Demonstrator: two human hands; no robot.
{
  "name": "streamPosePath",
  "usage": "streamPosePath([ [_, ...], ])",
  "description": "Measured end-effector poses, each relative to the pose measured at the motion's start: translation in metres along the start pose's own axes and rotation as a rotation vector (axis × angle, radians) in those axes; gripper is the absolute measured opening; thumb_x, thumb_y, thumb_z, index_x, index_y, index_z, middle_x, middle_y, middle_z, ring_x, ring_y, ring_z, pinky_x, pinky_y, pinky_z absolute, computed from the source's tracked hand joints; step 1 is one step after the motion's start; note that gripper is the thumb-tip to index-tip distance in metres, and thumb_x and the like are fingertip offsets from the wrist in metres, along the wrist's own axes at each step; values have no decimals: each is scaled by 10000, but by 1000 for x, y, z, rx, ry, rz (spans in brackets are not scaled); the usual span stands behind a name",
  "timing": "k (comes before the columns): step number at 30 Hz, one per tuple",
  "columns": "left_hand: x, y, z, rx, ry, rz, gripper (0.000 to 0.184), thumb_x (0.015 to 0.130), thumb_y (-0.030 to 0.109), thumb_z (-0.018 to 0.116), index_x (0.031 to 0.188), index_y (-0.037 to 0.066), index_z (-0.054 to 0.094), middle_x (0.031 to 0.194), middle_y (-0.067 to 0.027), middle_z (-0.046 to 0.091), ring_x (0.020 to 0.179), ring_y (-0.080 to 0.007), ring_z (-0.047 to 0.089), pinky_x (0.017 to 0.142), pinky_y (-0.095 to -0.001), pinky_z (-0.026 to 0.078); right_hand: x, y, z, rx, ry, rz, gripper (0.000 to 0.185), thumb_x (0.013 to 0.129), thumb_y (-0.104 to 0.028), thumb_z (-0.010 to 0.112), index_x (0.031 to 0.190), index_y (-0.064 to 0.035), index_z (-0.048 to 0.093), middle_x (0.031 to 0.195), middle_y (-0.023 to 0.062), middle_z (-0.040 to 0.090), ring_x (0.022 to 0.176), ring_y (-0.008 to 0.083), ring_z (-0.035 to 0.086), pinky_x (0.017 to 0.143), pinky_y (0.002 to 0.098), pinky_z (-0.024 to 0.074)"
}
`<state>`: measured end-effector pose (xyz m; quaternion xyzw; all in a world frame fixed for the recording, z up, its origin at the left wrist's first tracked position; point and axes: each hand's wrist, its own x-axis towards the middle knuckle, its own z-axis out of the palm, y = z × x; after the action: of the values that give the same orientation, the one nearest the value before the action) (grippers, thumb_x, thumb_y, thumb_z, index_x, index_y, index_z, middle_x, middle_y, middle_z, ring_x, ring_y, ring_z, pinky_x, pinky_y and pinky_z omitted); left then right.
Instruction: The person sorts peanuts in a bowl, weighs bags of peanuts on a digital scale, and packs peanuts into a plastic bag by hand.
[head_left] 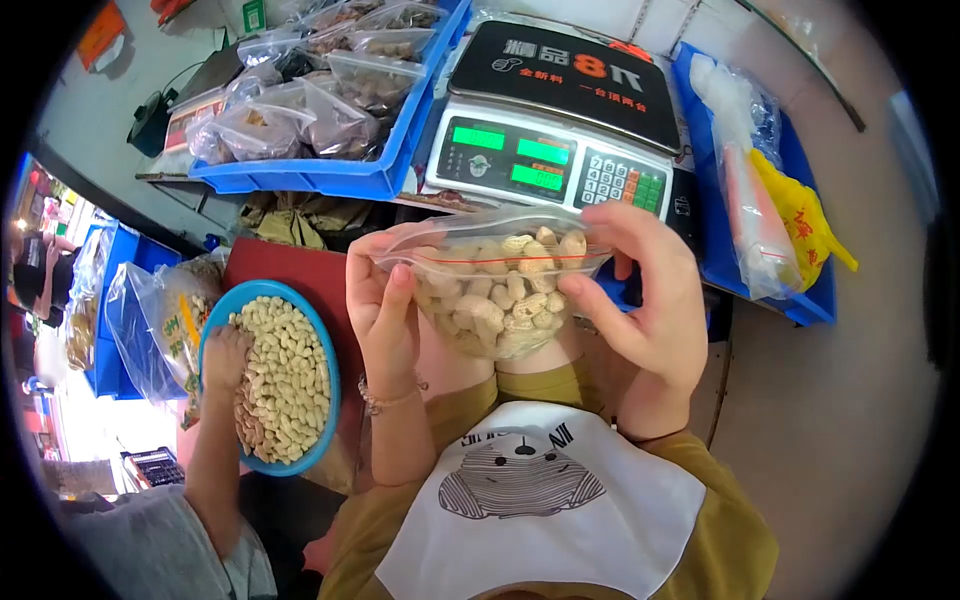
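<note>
With our left hand [380,305] and right hand [655,295] pinching the bag [490,265], peanuts [510,310] already inside, we cannot tell whether it's sealed.

The right hand [655,300] has open room on its outer side, above the floor [810,450], though the right-hand blue tray [822,290] bounds that way farther forward. Straight ahead, the scale [555,125] blocks the path beyond the zip bag [500,315]; the depth of the gap between them cannot be judged. The left-hand blue tray [330,180] blocks the way forward and left. Both hands flank the bag, so its middle is reachable from above. A narrow strip of red tabletop [290,262] separates the left hand [385,310] from the basin [334,385], whose far side a co-worker's hand [224,358] obstructs; its right side offers access.
</note>
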<state>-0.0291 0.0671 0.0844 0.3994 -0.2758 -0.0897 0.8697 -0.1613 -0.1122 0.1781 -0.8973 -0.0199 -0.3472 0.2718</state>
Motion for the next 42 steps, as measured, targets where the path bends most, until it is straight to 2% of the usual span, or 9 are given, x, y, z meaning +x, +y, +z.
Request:
streamPosePath([
  [2, -3, 2, 1, -12, 17, -6, 258, 925, 106, 588, 1137, 15, 472, 1193, -215, 581, 1094, -290, 590, 951, -387, 470, -1, 2, -4, -95, -22, -24, 277, 724, -153, 753, 945, -49, 622, 807, 93, 647, 694, 276, 601, 645, 349, 457],
  [6, -4, 6, 2, 161, 26, 64, 164, 920, 95, 598, 1027, -18, 547, 1091, -202, 636, 1044, -285, 619, 936, -382, 475, 1, 9, -12, -6, -87, -116, 199, 714, -132, 754, 827, -38, 619, 786, 82, 593, 687, 261, 554, 628, 328, 432],
  [12, 9, 8, 11, 380, 134, 159, 146, 903, 103, 630, 893, -41, 610, 981, -191, 679, 1011, -287, 634, 919, -376, 481, 6, 28, -14, 23, -130, 64, 131, 731, -10, 711, 821, -14, 616, 841, 105, 605, 823, 257, 587, 753, 328, 462],
  [16, 18, 16, 29, 393, 171, 287, 73, 863, 18, 649, 891, -50, 649, 938, -172, 693, 972, -266, 631, 875, -350, 491, 12, 22, -34, -129, 23, -165, 126, 735, 49, 689, 832, 14, 616, 778, 121, 612, 718, 276, 614, 648, 331, 485],
  [18, 17, 15, 32, 348, 180, 370, 68, 857, 18, 657, 882, -45, 662, 926, -167, 695, 972, -248, 625, 856, -337, 495, 15, 26, -25, -116, 61, -99, 144, 718, 53, 698, 832, 8, 622, 778, 114, 620, 726, 273, 621, 660, 335, 491],
  [21, 22, -8, 19, 351, 277, 184, 56, 849, 13, 662, 878, -34, 674, 901, -159, 702, 973, -237, 620, 838, -327, 500, 10, 46, -13, -126, 45, -60, 145, 714, 62, 697, 828, 4, 628, 795, 107, 645, 751, 263, 641, 687, 328, 506],
  [24, 22, -4, 11, 533, 227, 346, 55, 849, 18, 666, 867, -32, 679, 909, -150, 705, 952, -231, 620, 830, -332, 500, 17, 46, -14, -119, 65, -130, 133, 720, 67, 694, 823, 8, 634, 796, 105, 649, 743, 260, 644, 695, 314, 512],
  [34, 4, 6, -17, 487, 194, 174, 95, 859, 19, 662, 936, -31, 635, 1012, -150, 666, 1001, -229, 598, 879, -323, 468, 7, 62, 21, 322, 151, 142, 205, 776, -10, 709, 970, -1, 642, 879, 73, 647, 793, 148, 603, 745, 256, 462],
  [42, -2, 8, -24, 395, 259, 189, 100, 873, 39, 658, 940, -14, 606, 1034, -179, 652, 988, -211, 603, 878, -320, 474, 6, 64, 37, 544, 194, 93, 77, 778, -12, 702, 840, -8, 656, 911, 92, 611, 879, 177, 556, 817, 284, 417],
])
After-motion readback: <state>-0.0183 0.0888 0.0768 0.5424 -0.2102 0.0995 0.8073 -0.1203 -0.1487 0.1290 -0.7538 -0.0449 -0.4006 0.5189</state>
